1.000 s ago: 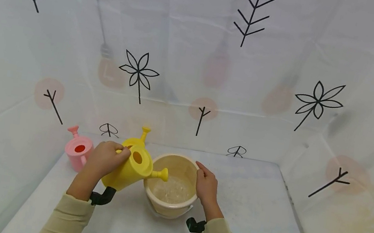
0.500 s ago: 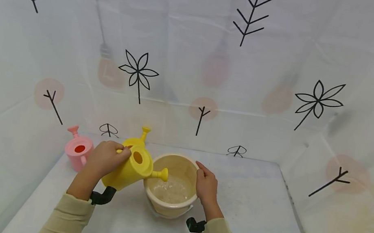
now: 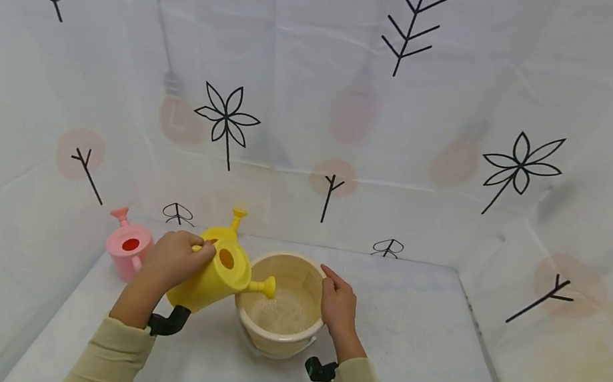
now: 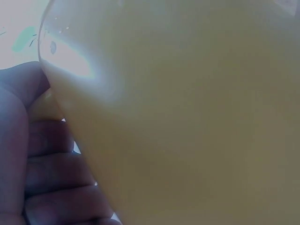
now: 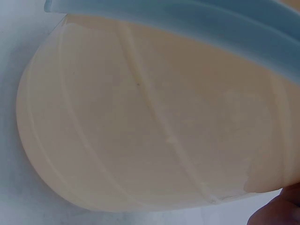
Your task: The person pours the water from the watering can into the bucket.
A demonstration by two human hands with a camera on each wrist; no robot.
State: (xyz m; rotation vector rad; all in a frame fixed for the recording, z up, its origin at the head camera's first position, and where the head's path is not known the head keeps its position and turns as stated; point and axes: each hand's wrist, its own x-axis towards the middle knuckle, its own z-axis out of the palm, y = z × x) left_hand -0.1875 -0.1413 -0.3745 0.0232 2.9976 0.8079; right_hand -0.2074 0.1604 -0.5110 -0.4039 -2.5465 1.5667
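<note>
My left hand (image 3: 176, 260) grips the handle of a yellow watering can (image 3: 208, 283), with the fingers curled round it in the left wrist view. The watering can is tilted to the right, and its spout head reaches over the left rim of a cream bucket (image 3: 276, 335). Rippled water (image 3: 279, 311) shows in the bottom of the bucket. My right hand (image 3: 339, 301) holds the bucket's right rim, with the index finger lying along it. In the right wrist view, the bucket's side wall (image 5: 140, 117) fills most of the frame beneath its pale handle (image 5: 187, 18).
Behind the tilted can stands a second yellow watering can (image 3: 235, 223), partly hidden. A pink watering can (image 3: 129, 246) is at the left edge of the white table (image 3: 391, 340). A printed white cloth (image 3: 312, 84) encloses the back and sides.
Ripples and bubbles on the water in the bucket shift between frames. Both hands, the tilted watering can and the bucket hold the same positions.
</note>
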